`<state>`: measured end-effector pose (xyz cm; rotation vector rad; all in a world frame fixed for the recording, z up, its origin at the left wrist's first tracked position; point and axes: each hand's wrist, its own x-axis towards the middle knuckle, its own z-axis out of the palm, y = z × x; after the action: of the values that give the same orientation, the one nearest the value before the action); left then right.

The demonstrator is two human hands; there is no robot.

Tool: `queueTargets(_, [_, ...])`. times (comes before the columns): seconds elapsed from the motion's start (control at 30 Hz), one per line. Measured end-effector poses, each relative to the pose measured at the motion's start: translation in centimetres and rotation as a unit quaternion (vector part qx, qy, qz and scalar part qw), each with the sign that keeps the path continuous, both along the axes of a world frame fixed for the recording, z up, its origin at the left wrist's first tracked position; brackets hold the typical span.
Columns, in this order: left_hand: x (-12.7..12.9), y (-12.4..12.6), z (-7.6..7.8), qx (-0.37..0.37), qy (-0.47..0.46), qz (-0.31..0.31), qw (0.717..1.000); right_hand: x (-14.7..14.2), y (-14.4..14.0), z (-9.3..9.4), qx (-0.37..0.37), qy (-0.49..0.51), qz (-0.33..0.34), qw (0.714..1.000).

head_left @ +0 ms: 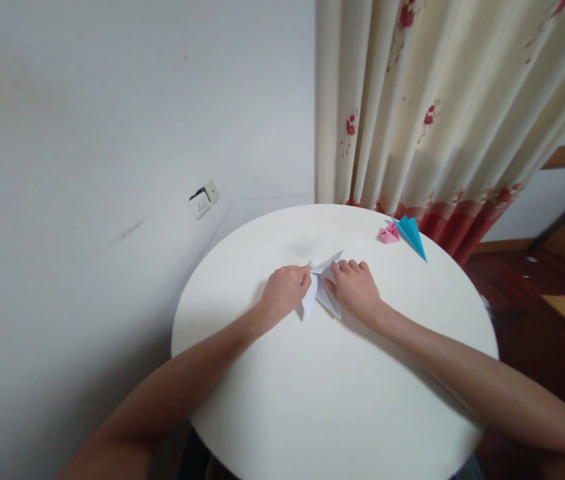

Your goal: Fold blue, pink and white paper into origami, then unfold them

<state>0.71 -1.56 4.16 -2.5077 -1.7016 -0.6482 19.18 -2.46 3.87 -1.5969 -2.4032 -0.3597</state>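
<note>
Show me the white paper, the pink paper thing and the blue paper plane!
white paper (pixel 323 293): head view, on the folded flap between the two hands.
pink paper thing (pixel 389 233): head view, on its middle.
blue paper plane (pixel 411 235): head view, on its wing.

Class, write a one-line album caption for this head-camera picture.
Both hands, left hand and right hand, press a folded white paper on a round white table.

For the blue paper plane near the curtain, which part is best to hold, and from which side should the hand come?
Probably the wide rear end of the blue paper plane, which lies flat on the round table beside the pink folded paper. Coming from the right hand side, from above, seems best: its thin pointed nose aims toward the table edge, and the pink piece crowds its left.
</note>
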Motion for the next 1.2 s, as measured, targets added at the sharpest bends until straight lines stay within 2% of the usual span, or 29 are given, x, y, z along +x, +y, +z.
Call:
queueTargets(0.17, [-0.8,0.5,0.4,0.002,-0.069,0.011,0.998,0.9,0.2,0.3,0.014,0.067,-0.024,0.997])
queueTargets(0.23, [-0.9,0.8,0.3,0.000,-0.128,0.006,0.992,1.4,0.7,-0.1,0.024,0.117,-0.037,0.992])
queueTargets(0.3, [-0.8,0.9,0.0,-0.009,-0.195,-0.007,0.981,2.0,1.6,-1.0,0.000,0.188,-0.046,0.981])
queueTargets(0.37, [-0.6,1.0,-0.3,-0.021,-0.261,-0.023,0.965,2.5,2.9,-2.3,-0.063,0.284,-0.045,0.956])
queueTargets(0.43, [-0.5,1.1,-0.6,-0.032,-0.316,-0.033,0.948,3.0,4.4,-3.4,-0.140,0.381,-0.050,0.912])
queueTargets(0.5, [-0.6,1.1,-0.7,-0.040,-0.354,-0.034,0.934,3.5,5.5,-4.1,-0.163,0.426,-0.048,0.889])
queueTargets(0.6, [-0.7,1.2,-0.8,-0.055,-0.394,-0.035,0.917,4.0,6.2,-3.7,-0.129,0.448,-0.060,0.883])
queueTargets(0.67, [-0.7,1.2,-0.9,-0.077,-0.421,-0.043,0.903,4.2,6.0,-3.0,-0.064,0.470,-0.064,0.878])
queueTargets(0.77, [-0.4,1.1,-0.9,-0.121,-0.454,-0.059,0.881,4.3,5.4,-2.1,0.013,0.498,-0.036,0.866])
queueTargets(0.83, [-0.3,1.1,-0.8,-0.143,-0.474,-0.064,0.867,4.3,5.1,-1.8,0.018,0.505,-0.018,0.863])
queueTargets(0.93, [-0.4,1.3,-0.5,-0.163,-0.517,-0.051,0.839,4.1,4.6,-1.7,-0.013,0.512,-0.004,0.859])
queueTargets(1.0, [-0.5,1.5,-0.2,-0.171,-0.565,-0.031,0.807,3.7,4.3,-1.7,-0.048,0.526,0.021,0.849])
queueTargets(1.03, [-0.6,1.6,-0.1,-0.177,-0.597,-0.023,0.782,3.6,4.1,-1.7,-0.061,0.537,0.039,0.840])
queueTargets(1.13, [-1.0,2.2,0.1,-0.215,-0.722,-0.009,0.658,3.1,3.4,-1.2,-0.069,0.562,0.106,0.817])
queueTargets(1.2, [-1.3,2.6,0.1,-0.244,-0.774,-0.001,0.585,2.9,3.0,-0.9,-0.051,0.547,0.153,0.822])
